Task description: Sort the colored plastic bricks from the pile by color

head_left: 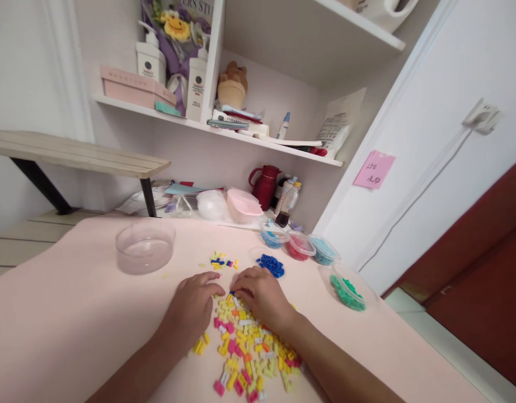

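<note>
Small yellow, pink, white and orange building bricks (252,341) lie in a loose heap on the pale pink tabletop (65,330). At the heap's far end my right hand (262,296) is closed, thumb and fingers pinched on a small blue brick (231,293) that shows at the fingertips. Just left of it rests my left hand (193,305), its thumb and index finger apart. A small mixed group of yellow and blue bricks (221,261) lies beyond both hands. Close behind my right hand is a pile of dark blue bricks (271,265).
A clear round dish (145,263) stands on the left. At the right back are tubs of blue bricks (273,237), red bricks (300,247) and light blue bricks (323,252). Green bricks (348,294) sit farther right. Behind the table are a pink bowl (243,206) and red jug (265,187).
</note>
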{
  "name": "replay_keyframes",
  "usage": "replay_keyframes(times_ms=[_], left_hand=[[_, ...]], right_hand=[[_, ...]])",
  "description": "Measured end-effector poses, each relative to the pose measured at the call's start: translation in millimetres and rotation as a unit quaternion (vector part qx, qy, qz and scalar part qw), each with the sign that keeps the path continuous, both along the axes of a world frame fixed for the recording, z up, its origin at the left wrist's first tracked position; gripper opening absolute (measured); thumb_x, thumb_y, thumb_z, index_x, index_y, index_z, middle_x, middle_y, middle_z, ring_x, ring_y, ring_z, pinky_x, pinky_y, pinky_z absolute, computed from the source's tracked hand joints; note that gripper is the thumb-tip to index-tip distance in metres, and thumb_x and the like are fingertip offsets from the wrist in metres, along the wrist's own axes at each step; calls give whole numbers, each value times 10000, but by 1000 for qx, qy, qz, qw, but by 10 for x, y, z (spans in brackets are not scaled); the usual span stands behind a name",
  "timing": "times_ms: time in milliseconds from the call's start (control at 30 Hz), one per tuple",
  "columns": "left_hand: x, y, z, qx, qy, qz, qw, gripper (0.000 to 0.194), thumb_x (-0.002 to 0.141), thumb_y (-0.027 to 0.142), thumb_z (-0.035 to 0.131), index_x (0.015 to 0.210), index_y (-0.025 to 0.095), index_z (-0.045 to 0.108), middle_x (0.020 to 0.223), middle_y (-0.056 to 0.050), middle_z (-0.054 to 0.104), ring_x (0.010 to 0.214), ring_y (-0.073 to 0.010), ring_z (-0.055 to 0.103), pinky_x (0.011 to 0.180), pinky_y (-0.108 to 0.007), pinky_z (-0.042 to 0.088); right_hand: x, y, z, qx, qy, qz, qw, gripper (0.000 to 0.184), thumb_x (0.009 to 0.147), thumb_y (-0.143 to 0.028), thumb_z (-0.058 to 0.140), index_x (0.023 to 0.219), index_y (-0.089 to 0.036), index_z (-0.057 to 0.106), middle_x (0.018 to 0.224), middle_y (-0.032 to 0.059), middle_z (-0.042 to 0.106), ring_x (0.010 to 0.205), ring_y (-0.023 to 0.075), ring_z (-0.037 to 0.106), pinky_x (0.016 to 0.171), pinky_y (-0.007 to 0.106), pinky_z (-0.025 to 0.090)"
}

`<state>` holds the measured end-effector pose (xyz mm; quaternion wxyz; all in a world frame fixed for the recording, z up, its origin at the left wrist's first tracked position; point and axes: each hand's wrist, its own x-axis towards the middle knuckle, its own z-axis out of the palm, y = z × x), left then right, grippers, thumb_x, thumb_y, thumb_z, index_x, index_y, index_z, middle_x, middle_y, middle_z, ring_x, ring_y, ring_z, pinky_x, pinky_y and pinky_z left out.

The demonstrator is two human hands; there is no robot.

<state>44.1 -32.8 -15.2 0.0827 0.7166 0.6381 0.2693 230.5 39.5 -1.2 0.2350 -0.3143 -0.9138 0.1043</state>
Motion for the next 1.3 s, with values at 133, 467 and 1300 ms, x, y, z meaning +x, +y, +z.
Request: replay_keyframes(times_ms=[133, 467, 1300], left_hand=[[-1, 0, -2, 8, -12, -3, 1000, 445, 771, 20, 419, 920, 260, 763, 1283, -44, 661, 1206, -226, 579, 1035, -427, 413], [-18, 13, -41, 18, -5, 5, 1000, 466, 758, 21, 421, 931, 273, 773, 1272, -32, 672, 1165, -226, 609, 1019, -427, 441], [-197, 196, -303, 120, 20, 2, 993, 398, 713, 144, 466, 835, 358, 778, 1184, 41, 725, 1088, -221, 681, 931, -405, 553]], right_hand=[[-9, -44, 70, 13, -42, -6, 999, 171, 881, -148, 614, 899, -257, 746, 949, 16, 736, 932, 194, 641, 867, 339, 391], [113, 82, 69, 7, 38, -27, 999, 190, 800, -86, 614, 850, -238, 718, 923, 5, 734, 883, 175, 651, 836, 298, 427], [859, 596, 121, 44, 52, -257, 964, 381, 724, 11, 460, 771, -240, 743, 937, 39, 658, 854, 184, 624, 739, 261, 429]])
